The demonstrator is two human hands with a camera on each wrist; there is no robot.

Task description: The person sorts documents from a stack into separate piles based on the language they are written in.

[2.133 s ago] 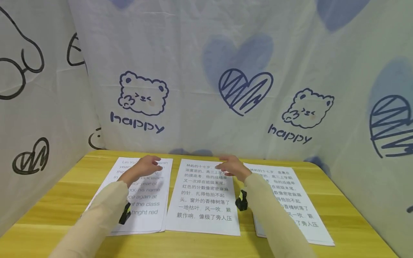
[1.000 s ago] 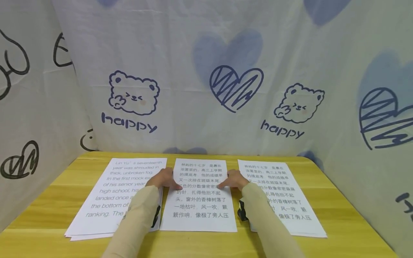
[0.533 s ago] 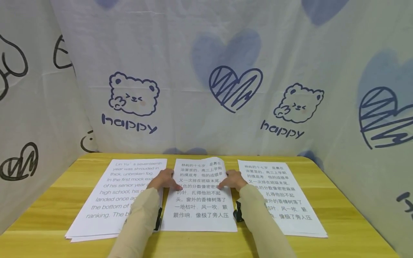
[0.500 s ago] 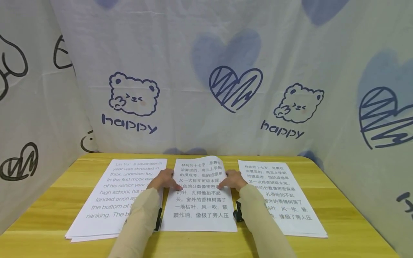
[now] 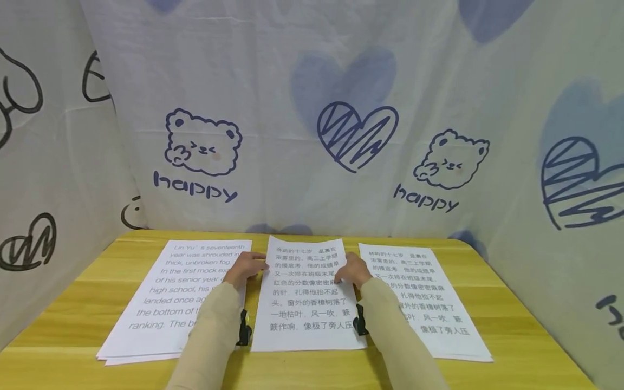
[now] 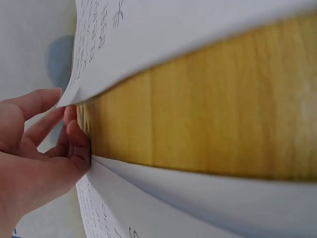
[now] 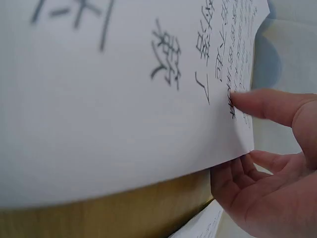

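Note:
In the head view a white printed sheet of paper (image 5: pixel 307 303) with Chinese text lies between my hands, its far left corner raised. My left hand (image 5: pixel 247 266) is at its left edge; in the left wrist view the edge runs between the thumb (image 6: pixel 47 99) and index finger, other fingers curled below. My right hand (image 5: pixel 355 269) holds the right edge, thumb (image 7: pixel 267 105) on the printed face and fingers (image 7: pixel 233 183) curled under, as the right wrist view shows. The sheet bows up off the yellow wood table (image 5: pixel 292 374) there.
Left of the sheet lies a paper stack (image 5: pixel 161 303) with English text, its lower sheets jutting out. To the right is another paper stack (image 5: pixel 434 271) with Chinese text. A printed cloth (image 5: pixel 287 162) with bears and hearts hangs behind the table.
Both hands came down from over the papers to the middle sheet's edges. The sheet's far right edge rose, then its far left corner; the sheet shifted slightly right. My left thumb drew back toward its edge.

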